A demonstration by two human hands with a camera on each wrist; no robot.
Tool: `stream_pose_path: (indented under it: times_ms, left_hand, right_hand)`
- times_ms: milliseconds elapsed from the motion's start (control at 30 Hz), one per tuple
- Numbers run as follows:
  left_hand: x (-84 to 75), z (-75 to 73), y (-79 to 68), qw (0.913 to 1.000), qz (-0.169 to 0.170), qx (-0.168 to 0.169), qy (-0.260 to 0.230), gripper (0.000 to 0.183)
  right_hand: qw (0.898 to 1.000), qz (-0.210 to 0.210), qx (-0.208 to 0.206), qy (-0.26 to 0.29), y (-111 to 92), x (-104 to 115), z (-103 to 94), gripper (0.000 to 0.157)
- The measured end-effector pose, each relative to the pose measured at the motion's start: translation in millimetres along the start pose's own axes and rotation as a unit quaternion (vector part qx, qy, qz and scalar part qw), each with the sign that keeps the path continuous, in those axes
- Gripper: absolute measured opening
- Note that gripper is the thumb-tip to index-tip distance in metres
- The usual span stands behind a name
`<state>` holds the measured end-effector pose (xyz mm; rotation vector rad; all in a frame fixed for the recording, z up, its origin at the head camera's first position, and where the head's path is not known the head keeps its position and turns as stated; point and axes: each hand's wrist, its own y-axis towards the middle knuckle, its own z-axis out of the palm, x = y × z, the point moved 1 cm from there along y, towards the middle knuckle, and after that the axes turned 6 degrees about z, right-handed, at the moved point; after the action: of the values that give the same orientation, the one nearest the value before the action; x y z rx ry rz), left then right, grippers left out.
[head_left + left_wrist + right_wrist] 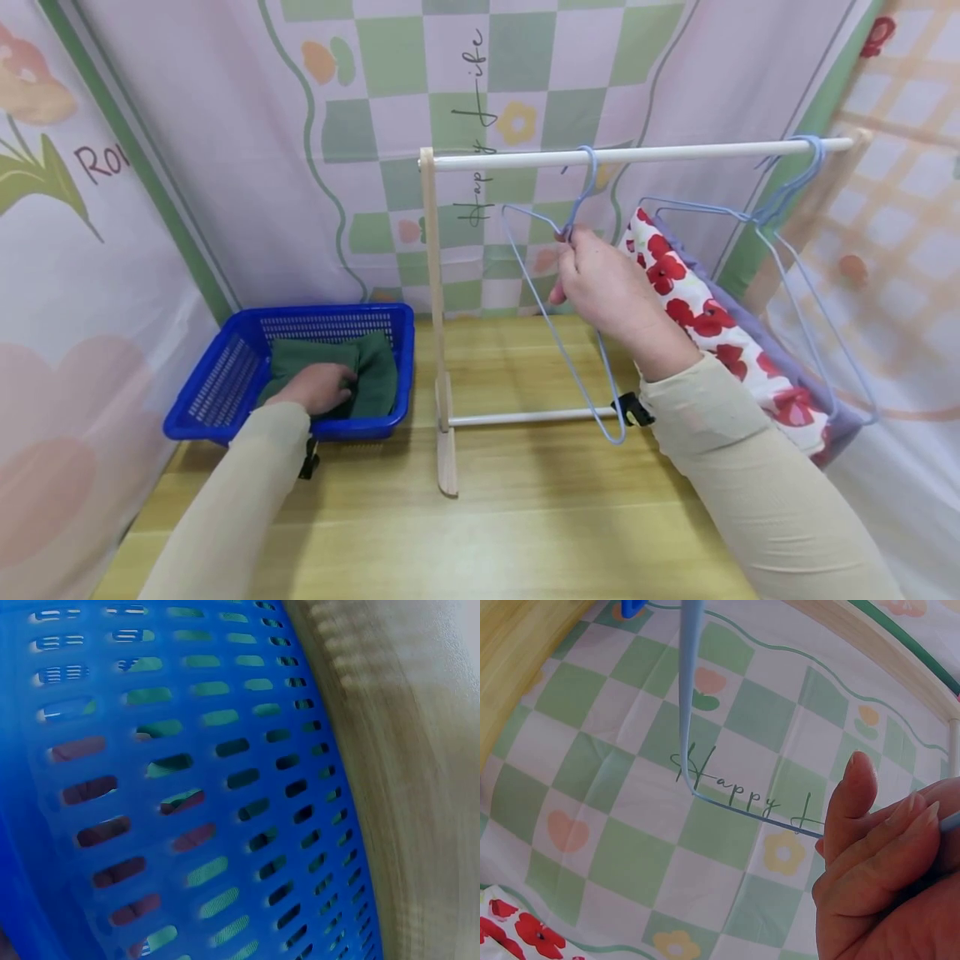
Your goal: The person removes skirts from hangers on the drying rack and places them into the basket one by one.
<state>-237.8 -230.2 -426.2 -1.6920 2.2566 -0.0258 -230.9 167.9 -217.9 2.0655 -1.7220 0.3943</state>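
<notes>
My right hand (603, 287) grips a light-blue wire clothes hanger (558, 329) just below its hook. The hook lies over the white top rail (510, 158) of a small wooden clothes rack. In the right wrist view, the fingers (889, 862) curl around the hanger's neck, and its bare frame (686, 697) stretches away to the left. My left hand (322, 389) is inside a blue plastic basket (401, 350), on folded dark-green cloth (378, 375). Whether its fingers pinch the cloth is unclear. The left wrist view shows mostly the slotted basket wall (225, 724).
Further blue hangers (795, 192) hang at the rail's right end. There, a red-flowered white cloth (693, 312) and a purple cloth (738, 325) hang. A wooden rack post (432, 292) stands between basket and held hanger. Everything stands on a wood-grain table (517, 533) before a printed curtain.
</notes>
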Motion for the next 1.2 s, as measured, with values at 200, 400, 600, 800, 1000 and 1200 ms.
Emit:
stream_pose_path:
  times_ms: [200, 400, 600, 800, 1000, 1200]
  left_hand:
    - [-0.5, -0.2, -3.3, 0.9999, -0.006, -0.011, -0.003, 0.036]
    - [-1.6, -1.9, -8.7, 0.9997, -0.011, -0.021, -0.006, 0.035]
    - [-1.4, -4.0, -10.3, 0.9994, -0.012, -0.031, -0.005, 0.034]
    - [-5.0, -7.5, -11.3, 0.9988, -0.010, -0.046, -0.011, 0.037]
    - [-18.2, -16.0, -10.7, 0.9968, 0.012, -0.079, -0.003, 0.041]
    - [-37.4, -29.1, -11.0, 0.9918, 0.035, -0.122, 0.018, 0.042]
  right_hand:
    - [1.000, 0.000, 0.001, 0.003, 0, 1, 0.2, 0.042]
    - [1.000, -0.004, 0.002, 0.004, -1, 4, 1.6, 0.041]
    - [1.000, -0.011, -0.001, 0.009, -1, 3, 1.6, 0.038]
    - [1.000, -0.010, 0.005, 0.016, -2, 2, 0.9, 0.036]
    - [1.000, -0.005, 0.003, 0.011, -2, 1, 0.2, 0.035]
    - [1.000, 0.001, 0.001, 0.003, -1, 1, 0.6, 0.038]
